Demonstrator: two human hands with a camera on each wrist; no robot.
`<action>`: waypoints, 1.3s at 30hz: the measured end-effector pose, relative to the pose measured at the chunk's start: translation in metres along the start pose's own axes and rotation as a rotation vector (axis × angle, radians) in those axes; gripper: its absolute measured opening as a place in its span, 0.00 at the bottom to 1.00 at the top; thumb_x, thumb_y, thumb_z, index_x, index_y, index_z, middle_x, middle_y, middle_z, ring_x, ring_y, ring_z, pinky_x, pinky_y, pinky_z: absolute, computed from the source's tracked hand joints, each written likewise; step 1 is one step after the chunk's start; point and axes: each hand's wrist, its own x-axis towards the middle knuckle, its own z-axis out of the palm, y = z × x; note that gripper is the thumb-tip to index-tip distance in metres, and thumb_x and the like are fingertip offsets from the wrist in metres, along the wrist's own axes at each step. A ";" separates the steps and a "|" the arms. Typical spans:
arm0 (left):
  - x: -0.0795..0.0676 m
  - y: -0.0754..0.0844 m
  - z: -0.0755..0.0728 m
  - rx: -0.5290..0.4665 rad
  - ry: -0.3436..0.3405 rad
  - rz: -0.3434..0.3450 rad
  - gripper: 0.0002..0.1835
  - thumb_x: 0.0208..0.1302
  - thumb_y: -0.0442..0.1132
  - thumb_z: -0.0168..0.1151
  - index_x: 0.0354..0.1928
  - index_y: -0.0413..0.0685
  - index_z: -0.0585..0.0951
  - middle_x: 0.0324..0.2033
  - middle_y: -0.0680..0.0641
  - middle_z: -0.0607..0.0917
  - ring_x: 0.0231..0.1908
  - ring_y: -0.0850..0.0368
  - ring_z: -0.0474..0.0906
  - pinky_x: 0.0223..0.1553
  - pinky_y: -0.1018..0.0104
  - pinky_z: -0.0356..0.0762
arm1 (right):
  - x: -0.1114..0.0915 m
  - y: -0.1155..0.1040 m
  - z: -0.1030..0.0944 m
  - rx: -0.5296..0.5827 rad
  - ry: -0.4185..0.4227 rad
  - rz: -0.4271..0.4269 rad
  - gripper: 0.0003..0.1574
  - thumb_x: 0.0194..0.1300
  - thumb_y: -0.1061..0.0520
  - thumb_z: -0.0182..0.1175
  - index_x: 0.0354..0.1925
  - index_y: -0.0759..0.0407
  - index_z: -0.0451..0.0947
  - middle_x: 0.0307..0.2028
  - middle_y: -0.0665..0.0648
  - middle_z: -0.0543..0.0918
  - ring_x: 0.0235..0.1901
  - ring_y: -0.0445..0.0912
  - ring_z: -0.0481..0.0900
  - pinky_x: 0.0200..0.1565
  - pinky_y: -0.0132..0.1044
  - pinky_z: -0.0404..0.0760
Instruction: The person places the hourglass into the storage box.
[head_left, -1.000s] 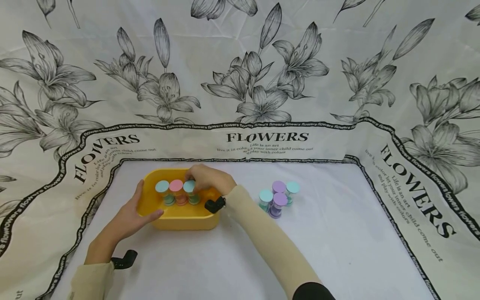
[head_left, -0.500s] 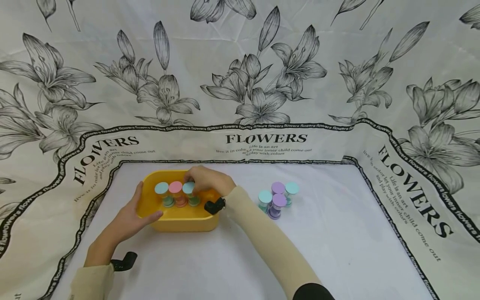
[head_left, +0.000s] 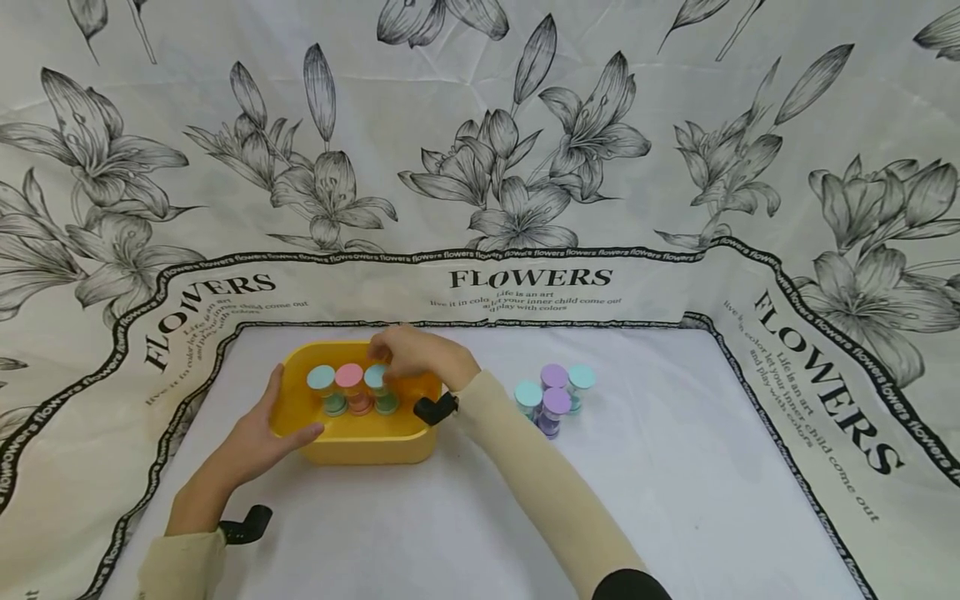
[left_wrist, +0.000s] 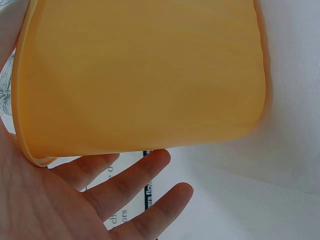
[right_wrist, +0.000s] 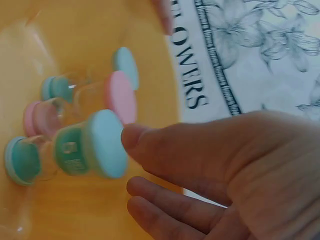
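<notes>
left hand [head_left: 262, 433]: open, fingers straight, palm against yellow tub [head_left: 352, 437] wall on surface [head_left: 675, 500]
right hand [head_left: 420, 358]: over tub, fingers relaxed, thumb tip touching teal-capped sand timer [head_left: 381, 387]
others: four timers [head_left: 553, 393] outside, right

I see three upright hourglass timers, the teal-capped one [head_left: 377, 385] at my right hand's [head_left: 420, 357] fingertips, inside the yellow tub [head_left: 360, 437] my left hand [head_left: 258, 433] steadies.

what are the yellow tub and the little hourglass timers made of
Yellow tub: likely moulded plastic, with a smooth matte wall, rounded corners and a thin rim. Sand timers: clear bodies, glass or plastic, I cannot tell which, with opaque pastel caps that look like plastic.
</notes>
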 end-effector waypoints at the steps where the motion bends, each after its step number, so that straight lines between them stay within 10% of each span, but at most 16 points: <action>1: 0.000 0.000 0.000 -0.001 -0.001 -0.002 0.68 0.63 0.70 0.63 0.80 0.53 0.24 0.80 0.28 0.45 0.74 0.20 0.51 0.70 0.26 0.56 | -0.002 -0.001 -0.003 0.022 0.004 -0.001 0.24 0.66 0.61 0.70 0.60 0.60 0.81 0.55 0.55 0.85 0.52 0.46 0.82 0.55 0.31 0.82; 19: 0.000 -0.002 -0.002 -0.001 0.012 0.015 0.67 0.63 0.69 0.64 0.81 0.52 0.24 0.79 0.27 0.47 0.74 0.21 0.52 0.69 0.26 0.58 | -0.088 0.013 -0.042 0.172 0.264 -0.108 0.25 0.71 0.51 0.66 0.63 0.58 0.79 0.60 0.58 0.84 0.60 0.53 0.81 0.60 0.42 0.83; 39: 0.002 -0.002 0.000 0.002 0.013 0.024 0.69 0.62 0.70 0.64 0.81 0.51 0.25 0.80 0.28 0.46 0.74 0.21 0.52 0.69 0.26 0.58 | -0.216 0.132 -0.036 0.187 0.590 0.091 0.35 0.71 0.56 0.65 0.72 0.61 0.69 0.68 0.65 0.77 0.67 0.60 0.74 0.65 0.57 0.77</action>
